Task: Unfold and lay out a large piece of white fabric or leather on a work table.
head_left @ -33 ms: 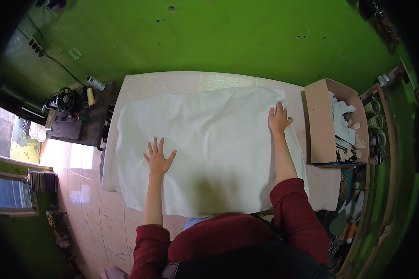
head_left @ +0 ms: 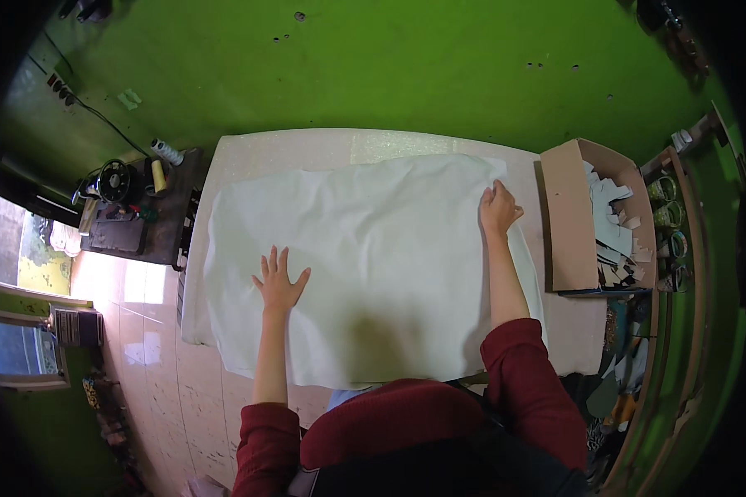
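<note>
A large white sheet of soft, slightly rippled material (head_left: 389, 248) covers most of a pale tabletop (head_left: 294, 149). On its left half my left hand (head_left: 279, 286) lies flat, palm down, with the fingers spread. My right hand (head_left: 499, 211) is at the sheet's far right edge, its fingers curled in and closed on the material there. The fingertips of that hand are partly hidden beneath it. A shadow falls across the near middle of the sheet.
Right of the table stands an open cardboard box (head_left: 565, 219) holding white scraps (head_left: 609, 219). Beyond it, a rack (head_left: 696, 224) holds several rolled or jar-like items. At left, a sewing machine (head_left: 114, 180) and thread cones (head_left: 167, 152) sit on a dark stand. A green wall (head_left: 423, 74) closes the far side.
My right hand's fingers, stretched out on the sheet's edge before, have now curled in and closed. My left hand has stayed flat in nearly the same place.
</note>
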`<state>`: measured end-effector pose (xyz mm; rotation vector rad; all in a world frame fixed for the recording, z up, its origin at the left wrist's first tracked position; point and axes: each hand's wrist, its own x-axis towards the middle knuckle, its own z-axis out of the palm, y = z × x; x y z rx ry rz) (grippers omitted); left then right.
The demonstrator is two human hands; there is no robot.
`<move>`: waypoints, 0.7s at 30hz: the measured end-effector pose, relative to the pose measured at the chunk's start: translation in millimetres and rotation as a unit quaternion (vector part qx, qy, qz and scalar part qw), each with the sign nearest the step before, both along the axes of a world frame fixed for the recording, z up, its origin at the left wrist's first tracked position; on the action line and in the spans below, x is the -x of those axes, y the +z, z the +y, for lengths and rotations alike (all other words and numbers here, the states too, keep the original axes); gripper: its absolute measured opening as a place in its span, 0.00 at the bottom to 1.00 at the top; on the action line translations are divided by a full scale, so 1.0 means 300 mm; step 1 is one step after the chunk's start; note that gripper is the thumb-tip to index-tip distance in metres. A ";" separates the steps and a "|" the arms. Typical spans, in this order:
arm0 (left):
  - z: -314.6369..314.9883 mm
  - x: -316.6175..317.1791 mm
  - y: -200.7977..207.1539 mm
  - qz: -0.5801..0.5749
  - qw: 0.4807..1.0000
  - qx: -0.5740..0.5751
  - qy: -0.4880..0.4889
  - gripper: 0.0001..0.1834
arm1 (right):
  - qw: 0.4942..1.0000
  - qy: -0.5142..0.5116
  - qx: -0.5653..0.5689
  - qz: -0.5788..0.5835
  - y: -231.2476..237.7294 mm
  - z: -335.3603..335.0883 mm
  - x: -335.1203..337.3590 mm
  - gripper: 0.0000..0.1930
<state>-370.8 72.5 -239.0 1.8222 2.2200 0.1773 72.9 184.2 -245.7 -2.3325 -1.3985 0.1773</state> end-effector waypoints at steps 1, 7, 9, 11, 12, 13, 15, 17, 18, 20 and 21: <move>0.019 0.001 0.027 -0.011 0.999 0.018 0.027 0.33 | 1.000 -0.002 0.003 -0.001 0.006 0.026 -0.018 0.22; 0.401 0.103 0.065 -0.008 0.982 -0.187 0.023 0.16 | 0.988 -0.102 -0.115 -0.005 0.062 0.216 -0.095 0.21; 0.498 0.157 0.055 0.018 0.976 -0.212 0.040 0.15 | 0.985 -0.150 0.005 0.090 0.106 0.272 -0.076 0.26; 0.562 0.213 0.048 0.075 0.984 -0.151 0.062 0.15 | 0.983 -0.149 0.014 0.108 0.093 0.315 -0.077 0.29; 0.595 0.230 0.032 0.075 0.983 -0.154 0.061 0.15 | 0.980 -0.158 0.022 0.118 0.079 0.340 -0.093 0.31; 0.612 0.228 0.014 0.071 0.985 -0.144 0.061 0.14 | 0.980 -0.154 0.005 0.124 0.042 0.354 -0.129 0.30; 0.657 0.206 -0.014 0.057 0.988 -0.132 0.049 0.13 | 0.961 -0.130 -0.042 0.240 -0.080 0.377 -0.276 0.29; 0.646 0.238 -0.023 0.040 0.993 -0.106 0.045 0.11 | 0.901 -0.113 -0.081 0.411 -0.114 0.394 -0.263 0.24; 0.648 0.250 -0.038 0.039 0.993 -0.103 0.045 0.11 | 0.902 -0.114 -0.080 0.409 -0.131 0.401 -0.277 0.24; 0.656 0.265 -0.069 -0.009 0.984 -0.166 0.061 0.10 | 0.891 -0.082 -0.116 0.432 -0.156 0.404 -0.317 0.23; 0.657 0.289 -0.080 -0.031 0.978 -0.189 0.080 0.09 | 0.891 -0.080 -0.112 0.433 -0.156 0.412 -0.303 0.23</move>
